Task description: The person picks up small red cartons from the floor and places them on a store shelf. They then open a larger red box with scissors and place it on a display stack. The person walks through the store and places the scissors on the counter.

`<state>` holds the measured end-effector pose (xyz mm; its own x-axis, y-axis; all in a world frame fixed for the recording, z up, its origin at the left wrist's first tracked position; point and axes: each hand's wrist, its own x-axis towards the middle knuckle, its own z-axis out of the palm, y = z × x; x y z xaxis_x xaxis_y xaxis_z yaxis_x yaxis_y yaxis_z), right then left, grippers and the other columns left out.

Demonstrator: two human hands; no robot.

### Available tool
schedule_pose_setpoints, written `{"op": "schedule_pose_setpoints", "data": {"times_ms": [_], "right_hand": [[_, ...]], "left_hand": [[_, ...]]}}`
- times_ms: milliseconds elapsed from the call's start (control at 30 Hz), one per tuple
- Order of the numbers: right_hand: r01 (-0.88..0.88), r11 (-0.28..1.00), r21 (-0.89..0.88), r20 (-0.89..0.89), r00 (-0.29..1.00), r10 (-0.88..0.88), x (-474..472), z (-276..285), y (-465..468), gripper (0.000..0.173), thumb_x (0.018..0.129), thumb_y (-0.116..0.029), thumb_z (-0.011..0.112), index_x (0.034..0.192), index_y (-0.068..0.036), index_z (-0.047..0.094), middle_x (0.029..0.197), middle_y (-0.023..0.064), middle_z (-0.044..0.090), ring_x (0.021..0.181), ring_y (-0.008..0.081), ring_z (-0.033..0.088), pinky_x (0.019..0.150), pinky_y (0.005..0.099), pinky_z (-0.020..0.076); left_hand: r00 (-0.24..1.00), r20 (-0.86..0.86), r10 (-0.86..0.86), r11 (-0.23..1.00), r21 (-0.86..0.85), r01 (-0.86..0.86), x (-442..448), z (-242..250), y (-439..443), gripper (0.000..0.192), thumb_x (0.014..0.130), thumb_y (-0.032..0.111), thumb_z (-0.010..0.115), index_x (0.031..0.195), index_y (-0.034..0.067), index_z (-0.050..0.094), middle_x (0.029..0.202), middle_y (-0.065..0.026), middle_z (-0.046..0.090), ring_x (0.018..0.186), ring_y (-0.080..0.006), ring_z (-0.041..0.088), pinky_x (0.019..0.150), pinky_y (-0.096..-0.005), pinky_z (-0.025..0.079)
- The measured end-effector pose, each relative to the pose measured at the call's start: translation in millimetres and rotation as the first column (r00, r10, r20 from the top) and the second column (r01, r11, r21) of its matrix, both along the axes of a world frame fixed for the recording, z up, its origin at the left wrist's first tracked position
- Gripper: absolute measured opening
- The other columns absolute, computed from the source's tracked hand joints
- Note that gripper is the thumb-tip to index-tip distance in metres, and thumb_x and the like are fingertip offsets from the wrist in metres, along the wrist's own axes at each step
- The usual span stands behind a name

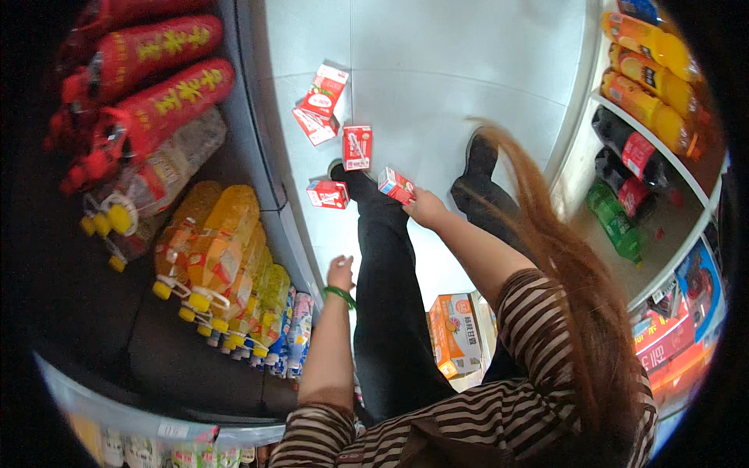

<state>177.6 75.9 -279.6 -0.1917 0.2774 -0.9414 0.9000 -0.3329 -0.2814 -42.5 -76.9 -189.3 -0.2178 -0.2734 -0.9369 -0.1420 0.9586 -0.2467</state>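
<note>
My right hand (426,209) holds a small red and white drink carton (396,185) by one end, just above my black shoe and trouser leg. My left hand (341,272), a green bangle on its wrist, hangs beside my leg with nothing visible in it; its fingers are partly bent. Several like cartons lie on the pale tiled floor: one upper carton (325,92) touches a tilted one (316,125), another (357,148) lies by the toe of my shoe, and one more (328,194) is left of that shoe.
At left, shelves hold red packages (169,99), large bottles of yellow oil (225,245) and smaller bottles (300,327). At right, a white-edged shelf (655,123) bears orange, dark and green drink bottles (614,222). An orange and grey printed box (456,334) stands beside my legs.
</note>
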Motion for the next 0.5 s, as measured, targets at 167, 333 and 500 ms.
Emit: {"op": "schedule_pose_setpoints", "data": {"times_ms": [167,333,500], "right_hand": [[0.028,0.999,0.022,-0.003,1.0,-0.028,-35,-45,-4,0.066,0.075,-0.033,0.069,0.125,-0.001,0.04,0.115,0.0251,0.052,0.108,0.0393,0.052,0.092,0.0437,0.0431],[0.003,1.0,-0.008,0.157,0.988,-0.001,-51,-59,-14,0.08,0.07,-0.041,0.074,0.13,-0.005,0.036,0.121,0.0231,0.047,0.109,0.0388,0.052,0.092,0.044,0.0437],[-0.115,0.981,0.158,0.083,0.991,0.103,-34,-67,-21,0.06,0.071,-0.032,0.07,0.12,-0.009,0.044,0.108,0.0199,0.056,0.097,0.0377,0.059,0.083,0.0437,0.0487]], "left_hand": [[0.909,-0.193,0.369,0.922,-0.048,-0.384,-22,-111,23,0.076,0.079,0.049,0.061,0.14,0.018,0.028,0.144,-0.0168,0.024,0.114,-0.0417,0.044,0.082,-0.0601,0.043],[0.817,-0.251,0.518,0.852,0.074,-0.518,-29,-175,52,0.082,0.072,0.061,0.065,0.133,0.016,0.034,0.128,-0.0139,0.048,0.103,-0.037,0.054,0.077,-0.0599,0.045],[0.547,-0.508,0.666,0.737,0.334,-0.588,-17,-213,49,0.07,0.07,0.033,0.078,0.127,0.016,0.04,0.113,-0.0122,0.057,0.096,-0.0331,0.06,0.073,-0.0553,0.049]]}}
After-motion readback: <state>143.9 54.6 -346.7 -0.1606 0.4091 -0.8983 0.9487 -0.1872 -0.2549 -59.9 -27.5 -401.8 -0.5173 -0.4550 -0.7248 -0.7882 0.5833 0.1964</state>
